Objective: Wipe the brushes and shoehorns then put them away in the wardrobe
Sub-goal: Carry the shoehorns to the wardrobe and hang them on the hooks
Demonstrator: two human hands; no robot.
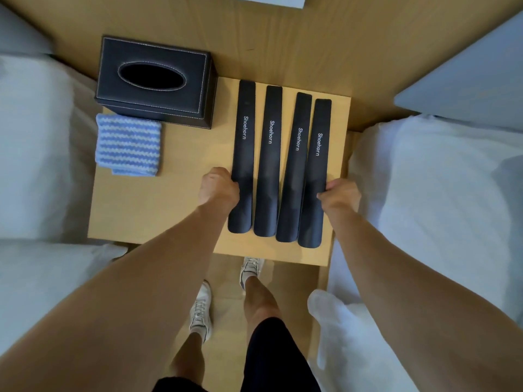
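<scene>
Four long matte black shoehorns [278, 162] side by side on wood surface [158, 205]. Left hand [218, 186] grip closed on leftmost shoehorn [243, 154]; right hand [341, 195] grip closed on rightmost shoehorn [315, 171].

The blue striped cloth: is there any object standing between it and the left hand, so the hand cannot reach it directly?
Nothing visible does. The blue striped cloth lies on the wooden table, up and to the left of the left hand, with only bare tabletop between them. The tissue box sits behind the cloth, off that path. The hand itself rests against the leftmost shoehorn.
</scene>
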